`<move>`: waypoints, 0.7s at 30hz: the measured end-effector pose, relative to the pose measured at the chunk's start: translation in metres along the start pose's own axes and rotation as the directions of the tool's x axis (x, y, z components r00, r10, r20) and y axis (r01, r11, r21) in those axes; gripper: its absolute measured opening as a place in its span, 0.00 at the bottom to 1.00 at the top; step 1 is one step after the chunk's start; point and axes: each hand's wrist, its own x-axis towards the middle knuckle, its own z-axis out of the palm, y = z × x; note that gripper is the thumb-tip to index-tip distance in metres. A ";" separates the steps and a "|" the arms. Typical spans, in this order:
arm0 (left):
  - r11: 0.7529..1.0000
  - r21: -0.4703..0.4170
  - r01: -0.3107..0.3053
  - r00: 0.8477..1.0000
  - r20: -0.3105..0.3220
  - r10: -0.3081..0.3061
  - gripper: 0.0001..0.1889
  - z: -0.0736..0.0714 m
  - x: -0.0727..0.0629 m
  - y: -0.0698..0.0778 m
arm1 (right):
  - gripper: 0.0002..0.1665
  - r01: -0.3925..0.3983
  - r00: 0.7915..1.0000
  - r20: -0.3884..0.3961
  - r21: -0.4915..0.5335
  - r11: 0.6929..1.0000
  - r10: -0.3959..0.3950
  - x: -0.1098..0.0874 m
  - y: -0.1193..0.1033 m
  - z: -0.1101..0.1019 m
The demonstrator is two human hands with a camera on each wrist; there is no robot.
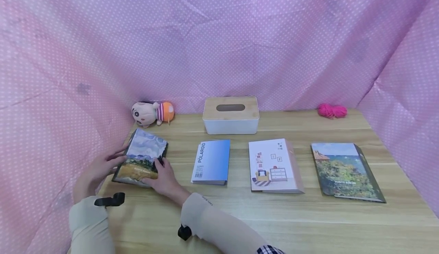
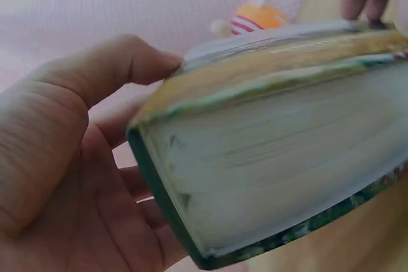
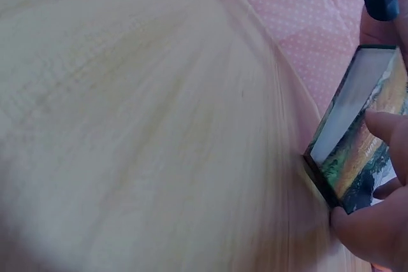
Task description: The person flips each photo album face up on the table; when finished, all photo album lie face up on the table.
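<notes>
A thick photo album (image 1: 142,157) with a painted landscape cover lies at the left end of the table, between both hands. My left hand (image 1: 96,172) grips its left side; in the left wrist view the thumb (image 2: 121,68) rests at the cover's edge and the other fingers reach behind the dark green spine. With my right hand (image 1: 167,179) I hold the opposite side, thumb on the lower cover and fingers at the right edge. The album's pale page block (image 2: 287,151) faces the left wrist camera.
To the right lie a blue Polaroid album (image 1: 212,160), a white illustrated album (image 1: 271,166) and another landscape photo album (image 1: 343,170). Along the back are a plush toy (image 1: 145,114), a tissue box (image 1: 231,126) and pink yarn (image 1: 332,111). Pink dotted cloth (image 1: 219,44) hangs behind the wooden table.
</notes>
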 end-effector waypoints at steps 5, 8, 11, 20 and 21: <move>0.997 -0.058 0.049 0.999 -0.001 -0.049 0.38 0.006 0.001 -0.017 | 0.51 -0.012 1.000 -0.022 0.003 1.000 0.012 0.004 0.005 0.005; 0.993 -0.101 0.060 0.998 -0.013 -0.061 0.38 0.010 0.004 -0.025 | 0.54 -0.010 1.000 -0.026 -0.001 1.000 0.010 0.004 0.007 0.007; 0.990 -0.120 0.076 0.997 -0.026 -0.079 0.37 0.013 0.007 -0.030 | 0.56 -0.004 1.000 -0.024 -0.005 1.000 0.004 0.002 0.009 0.008; 0.982 -0.131 0.135 0.989 -0.043 -0.142 0.35 0.020 0.015 -0.035 | 0.54 0.003 1.000 -0.007 -0.029 1.000 -0.004 0.001 0.011 0.007; 0.982 -0.124 0.145 0.988 -0.043 -0.151 0.34 0.020 0.016 -0.036 | 0.54 0.008 1.000 -0.004 -0.032 0.999 -0.008 0.001 0.012 0.007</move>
